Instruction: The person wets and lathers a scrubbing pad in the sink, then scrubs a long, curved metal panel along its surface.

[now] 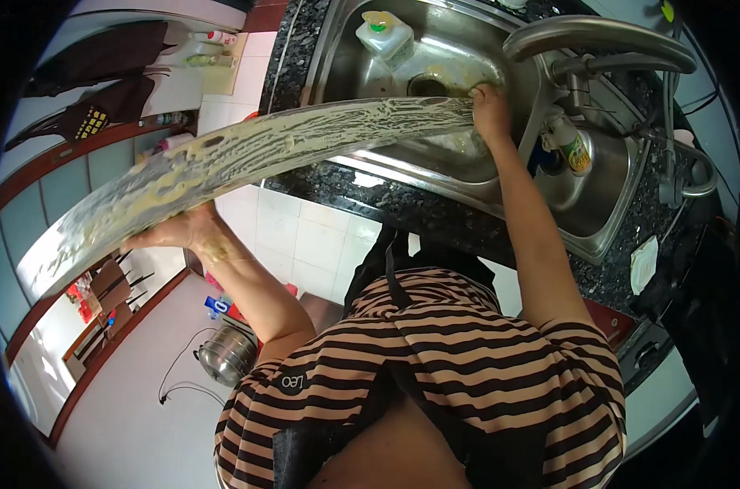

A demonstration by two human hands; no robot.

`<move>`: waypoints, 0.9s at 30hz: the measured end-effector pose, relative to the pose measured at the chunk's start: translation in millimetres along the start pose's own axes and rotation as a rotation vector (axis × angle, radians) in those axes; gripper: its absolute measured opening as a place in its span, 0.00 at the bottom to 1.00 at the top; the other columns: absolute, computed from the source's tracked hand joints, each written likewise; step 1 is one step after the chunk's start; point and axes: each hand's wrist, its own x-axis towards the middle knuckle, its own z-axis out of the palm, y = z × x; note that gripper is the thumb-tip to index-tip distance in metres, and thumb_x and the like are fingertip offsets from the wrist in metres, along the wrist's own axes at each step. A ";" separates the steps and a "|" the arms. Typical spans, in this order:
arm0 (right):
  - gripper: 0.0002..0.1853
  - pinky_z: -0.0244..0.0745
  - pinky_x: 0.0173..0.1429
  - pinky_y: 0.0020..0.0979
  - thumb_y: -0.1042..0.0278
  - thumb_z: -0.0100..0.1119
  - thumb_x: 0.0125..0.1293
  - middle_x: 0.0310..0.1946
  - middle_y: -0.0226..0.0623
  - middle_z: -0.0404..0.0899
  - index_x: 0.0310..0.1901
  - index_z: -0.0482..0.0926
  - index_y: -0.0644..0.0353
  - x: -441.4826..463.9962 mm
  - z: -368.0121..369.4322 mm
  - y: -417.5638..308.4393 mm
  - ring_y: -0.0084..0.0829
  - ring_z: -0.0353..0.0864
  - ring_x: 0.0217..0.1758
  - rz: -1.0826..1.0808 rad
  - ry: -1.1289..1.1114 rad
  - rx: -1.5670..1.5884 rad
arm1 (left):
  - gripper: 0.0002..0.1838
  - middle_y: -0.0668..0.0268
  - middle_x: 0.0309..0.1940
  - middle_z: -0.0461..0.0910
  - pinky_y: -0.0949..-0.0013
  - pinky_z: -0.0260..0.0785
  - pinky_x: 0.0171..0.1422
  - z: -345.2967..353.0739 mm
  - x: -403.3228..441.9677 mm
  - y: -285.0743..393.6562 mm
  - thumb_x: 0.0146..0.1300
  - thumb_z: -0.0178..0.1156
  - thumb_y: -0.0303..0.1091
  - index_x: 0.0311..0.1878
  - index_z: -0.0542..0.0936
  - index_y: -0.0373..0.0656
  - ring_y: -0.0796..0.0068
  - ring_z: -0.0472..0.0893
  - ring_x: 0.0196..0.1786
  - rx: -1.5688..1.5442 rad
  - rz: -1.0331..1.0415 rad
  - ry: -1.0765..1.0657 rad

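Note:
A long flat panel [288, 147], smeared with yellowish-white foam or grease, stretches from the left side to over the sink. It looks bowed through the wide lens; its exact kind does not show. Under its lower edge, left of centre, my left hand [192, 228] supports it with the palm, with fingers partly hidden behind it. My right hand [490, 116] is closed at the panel's right end, above the large sink basin [459, 167]. Foam marks my left wrist. A whitish bottle with a green mark [386, 39] stands in that basin, near the dark drain [426, 85].
A curved faucet [598, 39] reaches over the sink. The smaller basin [602, 196] holds a labelled bottle [575, 151]. Dark speckled countertop [370, 191] surrounds both. A white cloth or sponge [643, 265] lies at right. A steel pot [226, 356] sits at lower left.

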 end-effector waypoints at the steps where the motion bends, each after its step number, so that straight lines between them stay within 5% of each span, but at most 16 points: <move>1: 0.14 0.72 0.57 0.48 0.59 0.57 0.69 0.42 0.50 0.83 0.44 0.84 0.60 -0.5 10.8 17.9 0.55 0.78 0.51 0.089 -0.052 -0.047 | 0.57 0.53 0.60 0.77 0.33 0.65 0.66 -4.9 0.3 5.0 0.41 0.57 0.88 0.62 0.76 0.48 0.49 0.73 0.63 -0.132 -0.056 -0.147; 4: 0.18 0.72 0.60 0.46 0.53 0.57 0.69 0.45 0.55 0.83 0.46 0.84 0.60 -2.5 32.5 26.2 0.55 0.78 0.56 0.422 -0.179 0.013 | 0.48 0.57 0.45 0.79 0.41 0.67 0.55 -14.3 18.2 24.3 0.43 0.57 0.86 0.46 0.80 0.46 0.56 0.74 0.50 -0.390 -0.134 -0.497; 7: 0.24 0.70 0.64 0.44 0.49 0.58 0.69 0.55 0.54 0.79 0.54 0.81 0.62 -2.7 30.3 9.8 0.49 0.76 0.63 0.787 -0.291 0.316 | 0.34 0.72 0.16 0.74 0.65 0.66 0.26 -12.8 28.4 30.6 0.54 0.59 0.77 0.20 0.73 0.52 0.76 0.74 0.23 -0.376 -0.082 -0.621; 8: 0.26 0.68 0.67 0.44 0.49 0.58 0.70 0.60 0.51 0.77 0.58 0.79 0.62 0.7 25.3 3.0 0.47 0.73 0.66 0.828 -0.330 0.342 | 0.31 0.81 0.10 0.54 0.70 0.48 0.20 -9.4 24.7 26.9 0.59 0.62 0.62 0.16 0.57 0.55 0.83 0.58 0.13 -0.163 0.113 -0.489; 12: 0.26 0.67 0.68 0.45 0.56 0.63 0.67 0.64 0.48 0.74 0.62 0.76 0.62 9.7 6.9 -0.9 0.45 0.72 0.67 0.907 -0.499 0.420 | 0.24 0.79 0.13 0.54 0.71 0.49 0.24 -8.4 25.3 17.1 0.63 0.57 0.49 0.17 0.59 0.55 0.82 0.58 0.16 -0.285 0.029 -0.547; 16: 0.22 0.71 0.63 0.43 0.65 0.62 0.66 0.55 0.48 0.80 0.60 0.77 0.62 18.7 18.4 14.7 0.43 0.78 0.58 0.910 -0.305 0.407 | 0.20 0.78 0.15 0.55 0.73 0.51 0.28 -3.0 28.3 -3.5 0.68 0.52 0.36 0.18 0.61 0.55 0.80 0.57 0.20 -0.479 -0.102 -0.634; 19: 0.17 0.75 0.58 0.39 0.68 0.61 0.66 0.47 0.47 0.83 0.54 0.81 0.63 26.5 26.9 25.2 0.41 0.83 0.50 0.823 -0.209 0.383 | 0.17 0.77 0.17 0.62 0.75 0.58 0.32 3.4 32.5 -28.5 0.67 0.54 0.36 0.19 0.72 0.53 0.80 0.63 0.21 -0.591 -0.089 -0.667; 20: 0.15 0.76 0.56 0.38 0.68 0.61 0.65 0.44 0.47 0.84 0.52 0.82 0.63 21.7 45.1 36.0 0.41 0.84 0.48 0.747 -0.141 0.309 | 0.12 0.76 0.21 0.69 0.70 0.67 0.40 2.6 30.6 -31.1 0.68 0.53 0.36 0.28 0.80 0.52 0.78 0.72 0.27 -0.645 -0.154 -0.668; 22: 0.13 0.77 0.55 0.37 0.68 0.60 0.65 0.42 0.47 0.85 0.49 0.83 0.62 9.9 71.6 50.7 0.42 0.85 0.46 0.687 -0.067 0.207 | 0.10 0.75 0.25 0.72 0.62 0.68 0.45 -1.0 21.9 -29.9 0.67 0.54 0.41 0.32 0.80 0.51 0.74 0.74 0.32 -0.557 -0.121 -0.385; 24: 0.12 0.78 0.55 0.39 0.67 0.58 0.65 0.43 0.48 0.85 0.46 0.84 0.61 5.8 82.2 53.7 0.44 0.85 0.47 0.726 -0.042 0.146 | 0.16 0.70 0.34 0.79 0.51 0.68 0.57 -1.5 13.9 -20.3 0.69 0.52 0.49 0.42 0.81 0.49 0.65 0.78 0.44 -0.380 -0.105 -0.325; 27: 0.13 0.77 0.58 0.45 0.66 0.59 0.61 0.44 0.54 0.85 0.45 0.84 0.63 -4.2 86.4 46.4 0.54 0.84 0.50 0.655 -0.049 -0.127 | 0.24 0.66 0.40 0.80 0.48 0.66 0.64 6.2 0.0 -16.7 0.64 0.56 0.58 0.47 0.81 0.47 0.61 0.79 0.48 -0.300 -0.025 -0.175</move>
